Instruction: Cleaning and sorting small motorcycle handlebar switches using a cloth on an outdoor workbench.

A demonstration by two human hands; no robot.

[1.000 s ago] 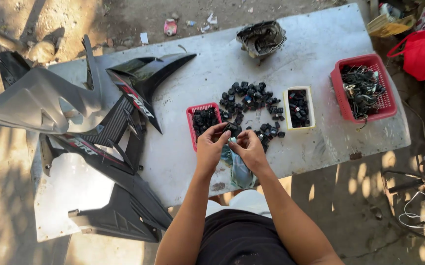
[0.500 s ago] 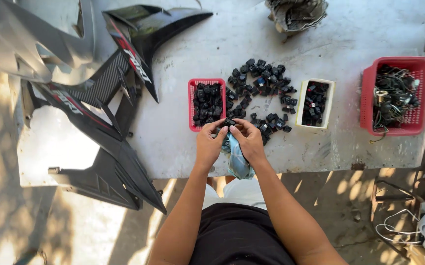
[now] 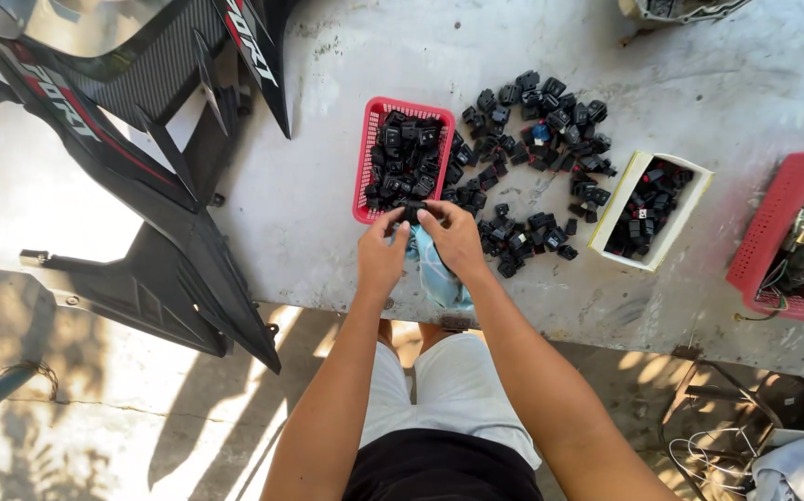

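Observation:
My left hand and my right hand meet at the near edge of a grey metal table. Together they pinch a small black plastic switch between the fingertips. A pale blue cloth hangs under my right hand over the table edge. Just beyond the hands stands a small red basket filled with black switches. A loose heap of black switches lies to its right.
A white box of black parts sits right of the heap. A larger red basket with wires and metal parts stands at the right edge. Black and grey motorbike body panels cover the table's left side. Cables lie on the ground at bottom right.
The view has dropped closer to the table. My hands stay joined on the small switch and have shifted slightly toward the red basket.

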